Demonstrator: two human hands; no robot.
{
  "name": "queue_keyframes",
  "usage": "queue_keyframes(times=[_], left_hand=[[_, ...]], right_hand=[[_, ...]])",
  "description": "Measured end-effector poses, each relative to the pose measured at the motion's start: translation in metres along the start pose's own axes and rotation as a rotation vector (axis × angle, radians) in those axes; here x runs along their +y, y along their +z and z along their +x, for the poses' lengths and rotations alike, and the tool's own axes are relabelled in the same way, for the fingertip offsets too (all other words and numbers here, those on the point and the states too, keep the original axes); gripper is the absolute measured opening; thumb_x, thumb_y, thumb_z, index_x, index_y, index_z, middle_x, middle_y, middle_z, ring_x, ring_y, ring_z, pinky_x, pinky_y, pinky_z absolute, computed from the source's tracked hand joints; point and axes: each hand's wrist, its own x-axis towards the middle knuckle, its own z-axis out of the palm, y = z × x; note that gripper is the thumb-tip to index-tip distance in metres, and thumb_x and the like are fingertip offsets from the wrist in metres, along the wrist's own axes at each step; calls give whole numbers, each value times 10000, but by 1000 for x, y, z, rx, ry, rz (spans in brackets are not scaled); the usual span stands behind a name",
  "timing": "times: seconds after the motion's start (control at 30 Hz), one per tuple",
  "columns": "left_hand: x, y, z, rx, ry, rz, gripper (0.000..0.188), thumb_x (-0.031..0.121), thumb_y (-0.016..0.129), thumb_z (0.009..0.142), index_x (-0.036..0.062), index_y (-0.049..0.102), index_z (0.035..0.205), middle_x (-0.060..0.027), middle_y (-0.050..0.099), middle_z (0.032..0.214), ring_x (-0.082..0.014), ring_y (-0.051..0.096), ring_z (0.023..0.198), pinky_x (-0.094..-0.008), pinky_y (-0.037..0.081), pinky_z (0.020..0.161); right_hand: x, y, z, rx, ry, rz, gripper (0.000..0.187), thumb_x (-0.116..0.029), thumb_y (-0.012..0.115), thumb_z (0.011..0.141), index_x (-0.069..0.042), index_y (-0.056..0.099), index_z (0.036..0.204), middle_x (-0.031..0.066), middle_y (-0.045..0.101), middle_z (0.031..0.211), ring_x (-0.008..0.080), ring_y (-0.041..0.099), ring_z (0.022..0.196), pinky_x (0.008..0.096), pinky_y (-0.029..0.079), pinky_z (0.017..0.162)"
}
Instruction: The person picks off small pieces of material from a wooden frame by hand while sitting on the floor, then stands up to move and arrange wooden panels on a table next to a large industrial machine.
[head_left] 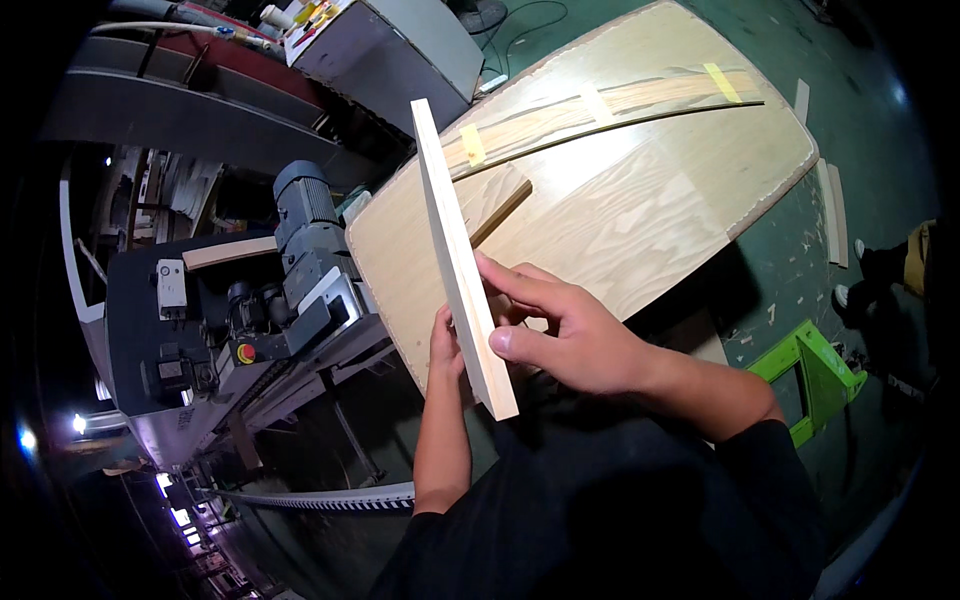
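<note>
Holding the narrow wooden board (462, 262) on edge above the counter's large veneered panel (640, 190), your right hand (570, 335) closes its grip around the board's near end; your left hand (447, 345) presses the opposite face, beside the grey machine (300, 270).

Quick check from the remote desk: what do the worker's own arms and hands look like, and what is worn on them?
Both hands are bare: the left hand and right hand show no gloves, rings or watch. The forearms are uncovered too. Dark, near-black sleeves end near the elbows, pushed or cut short; which, I cannot tell. No markings visible.
</note>
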Motion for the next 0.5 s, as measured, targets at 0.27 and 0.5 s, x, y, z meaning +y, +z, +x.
queue_keyframes(times=[0.27,0.5], left_hand=[[17,71,-29,126,192,123,541,369,350,989,4,521,1349,-192,644,1203,-337,661,1065,-524,589,888],[7,11,-8,266,87,91,529,389,410,1003,9,521,1353,-168,651,1208,-318,643,1118,-485,563,946]], right_hand=[[-6,10,8,-1,38,1,683,-124,584,980,-46,268,1580,111,483,1279,154,563,1062,278,534,816],[-8,17,21,30,21,139,641,-132,558,1000,-42,281,1570,133,480,1371,168,591,1110,281,566,887]])
